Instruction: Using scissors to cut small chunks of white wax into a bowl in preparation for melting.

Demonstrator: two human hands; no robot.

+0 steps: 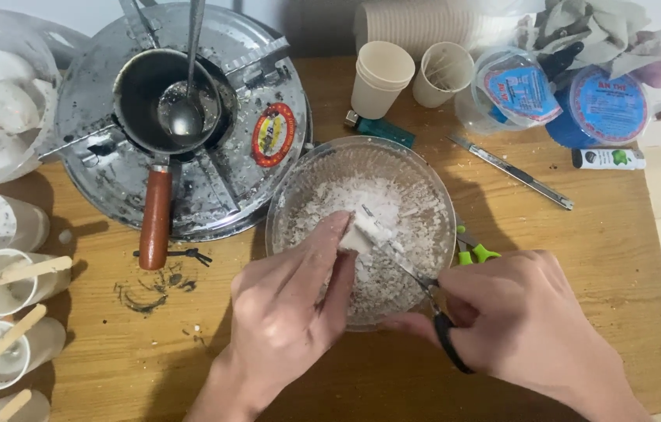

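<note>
Hands grip white chunk (356,237) and knife (401,262) over bowl (440,195); stove (268,187), cups (381,78) nearby.

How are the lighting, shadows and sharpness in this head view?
Head view: even indoor light; soft shadows fall below the left hand and right hand. Mild glare on the metal stove top and ladle. The white block and flakes in the clear bowl look slightly soft; frame corners bend a little.
</note>
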